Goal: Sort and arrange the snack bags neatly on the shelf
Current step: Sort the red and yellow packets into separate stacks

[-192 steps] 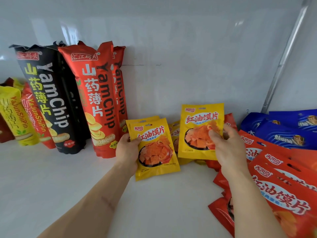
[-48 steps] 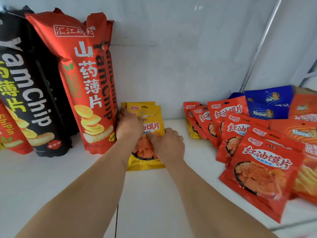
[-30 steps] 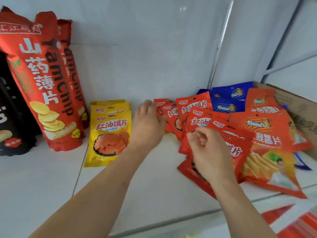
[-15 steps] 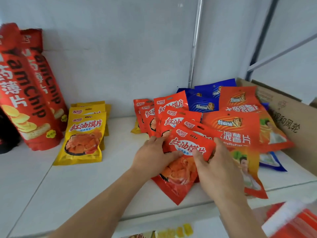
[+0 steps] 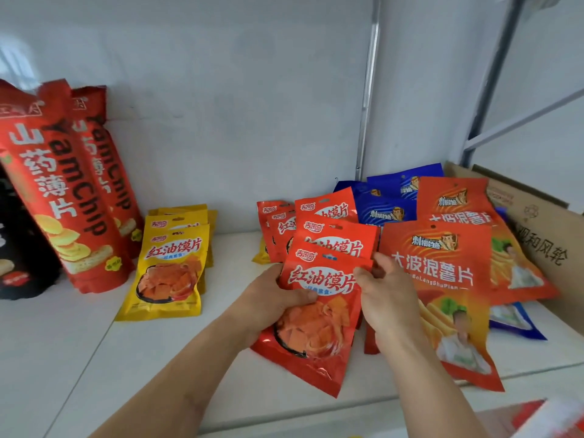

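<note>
Front red snack bag (image 5: 319, 314), near the shelf (image 5: 132, 358) front edge, gripped at its left side by the left hand (image 5: 271, 306) and pinched at its upper right corner by the right hand (image 5: 387, 298). Behind it, overlapping red bags (image 5: 335, 235); toward the right edge, orange bags (image 5: 442, 279) and blue bags (image 5: 385, 210); toward the left, stacked yellow bags (image 5: 170, 270) and upright yam chip bags (image 5: 60, 191).

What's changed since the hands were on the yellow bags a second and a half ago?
Both hands left the yellow bags and moved right to the red pile. The left hand and right hand now hold the front red bag by its sides. The yellow stack stays standing beside the tall red YamChip bags.
</note>
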Demonstrator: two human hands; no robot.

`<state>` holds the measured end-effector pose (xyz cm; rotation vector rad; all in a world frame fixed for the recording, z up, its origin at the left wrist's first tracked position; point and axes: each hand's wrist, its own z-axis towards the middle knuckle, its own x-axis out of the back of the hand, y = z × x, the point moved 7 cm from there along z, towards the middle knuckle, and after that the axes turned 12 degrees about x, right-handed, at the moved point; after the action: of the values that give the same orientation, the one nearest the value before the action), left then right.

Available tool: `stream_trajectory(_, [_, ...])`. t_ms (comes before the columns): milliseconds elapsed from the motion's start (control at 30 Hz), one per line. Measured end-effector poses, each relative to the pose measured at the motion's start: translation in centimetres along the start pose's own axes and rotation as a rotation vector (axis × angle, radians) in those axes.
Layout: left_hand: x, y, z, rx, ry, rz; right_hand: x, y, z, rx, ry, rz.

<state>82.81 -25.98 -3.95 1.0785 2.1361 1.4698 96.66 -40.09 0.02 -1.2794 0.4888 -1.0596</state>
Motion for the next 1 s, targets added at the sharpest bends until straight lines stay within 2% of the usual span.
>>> stream_trajectory(133, [1.5, -0.2, -0.2, 0.041, -0.139, -0.253, -2.4, -0.6, 0.5, -0.044, 0.008, 0.168])
stream_trajectory(233, [2.9, -0.1, -0.2, 0.027, -0.149, -0.36, -4.1, -1.4, 1.2, -0.04, -0.026, 0.159])
stream_trajectory(333, [4.3, 0.0, 0.3, -0.011, -0.08, -0.432, -4.4, -2.1, 2.1, 0.015, -0.032, 0.075])
stream_trajectory(500, [8.3, -0.3, 1.7, -0.063, 0.14, -0.562, -2.4, -2.1, 2.6, 0.104, -0.032, -0.608])
stream_trajectory(600, [9.7, 0.0, 2.0, -0.127, 0.238, -0.542, -2.6, -1.1, 2.1, 0.074, -0.075, -0.779])
stream_trajectory(733, [10.6, 0.1, 1.9, -0.17, 0.382, -0.492, -3.7, 0.1, 1.7, 0.027, -0.147, -0.848])
stream_trajectory(833, [11.1, 0.2, 1.8, -0.177, 0.454, -0.469, -3.9, 0.3, 1.7, 0.028, -0.087, -0.84])
stream_trajectory(1000, [11.4, -0.3, 2.2, -0.155, 0.483, -0.467, -3.5, 0.4, 1.5, 0.035, -0.021, -0.815])
